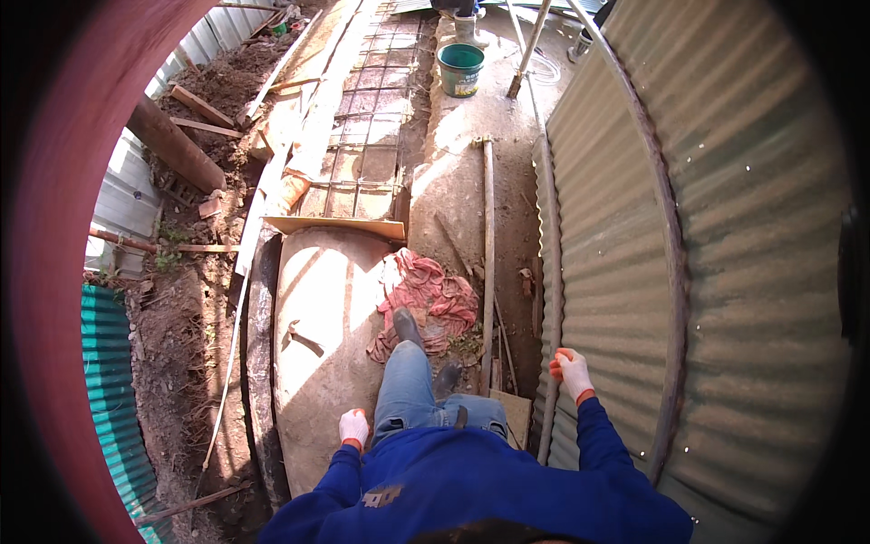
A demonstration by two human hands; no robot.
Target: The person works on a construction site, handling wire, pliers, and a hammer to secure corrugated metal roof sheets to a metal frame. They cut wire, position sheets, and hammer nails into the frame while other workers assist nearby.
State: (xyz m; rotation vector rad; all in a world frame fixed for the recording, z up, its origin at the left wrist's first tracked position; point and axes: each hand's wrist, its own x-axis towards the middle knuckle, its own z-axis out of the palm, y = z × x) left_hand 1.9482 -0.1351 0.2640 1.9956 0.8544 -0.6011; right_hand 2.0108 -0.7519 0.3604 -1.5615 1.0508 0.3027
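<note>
Loosely closed, our white-and-orange-gloved right hand [569, 372] shows nothing held, near a long grey round pole [555, 290]; our left hand [353, 426] we cannot tell. Probably we are walking; the next step needs careful footing.

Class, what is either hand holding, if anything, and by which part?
Nothing held shows in the left hand or right hand; whether the right touches the nearby pole cannot be told.

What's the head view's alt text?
From above, a person in blue top and jeans, gloved left hand and right hand at either side, one boot over a crumpled red cloth. Ahead are a rebar grid and green bucket; a corrugated metal wall stands at right.
</note>
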